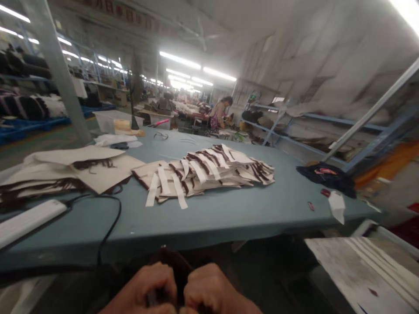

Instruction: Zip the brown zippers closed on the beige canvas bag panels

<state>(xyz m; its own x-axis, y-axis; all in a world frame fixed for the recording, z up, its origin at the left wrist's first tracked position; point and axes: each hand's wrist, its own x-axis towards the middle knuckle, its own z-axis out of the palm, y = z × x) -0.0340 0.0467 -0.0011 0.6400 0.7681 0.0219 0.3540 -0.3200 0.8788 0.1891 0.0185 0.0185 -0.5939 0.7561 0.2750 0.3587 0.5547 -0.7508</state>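
At the bottom of the view, below the table's front edge, my left hand point(153, 285) and my right hand point(211, 288) are close together with their fingers curled in. Both are closed on a dark brown piece point(175, 261) that looks like soft cloth and rises between them. Most of it is hidden by the fingers and blurred. Beyond my hands, a fanned pile of cream fabric pieces point(203, 174) with brown edges and white strips lies on the blue-green table point(229, 218).
On the left lie larger cream panels point(65, 165), a white power strip point(32, 220) and a black cable point(114, 222). A dark cloth item point(327, 176) is at the right end. Flat pale sheets point(366, 270) sit low at right. A person point(220, 114) stands far back.
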